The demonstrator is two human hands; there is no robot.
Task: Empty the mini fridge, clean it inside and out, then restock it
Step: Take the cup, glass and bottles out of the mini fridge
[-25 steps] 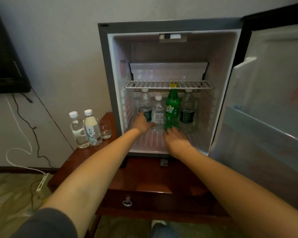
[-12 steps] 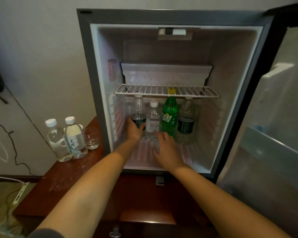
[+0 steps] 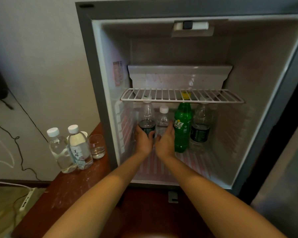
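Clearance is the main constraint. The mini fridge stands open on the wooden cabinet with its door swung out to the right, so the whole front opening is free for withdrawal toward the person. The wire shelf sits low over four bottles on the cavity floor. The taller caps reach its bars, so a straight lift would likely snag; tilt each bottle and draw it forward. The green soda bottle stands just beside the right hand, and a sideways swing of that hand could tip it against the right-end bottle. The left hand wraps curled fingers round the lower part of the dark-label bottle at the left end. The right hand appears curled round the small clear bottle, whose white cap sits below the shelf. Set-down room lies left of the fridge, where two water bottles and a glass stand close together; a careless placement could knock the glass
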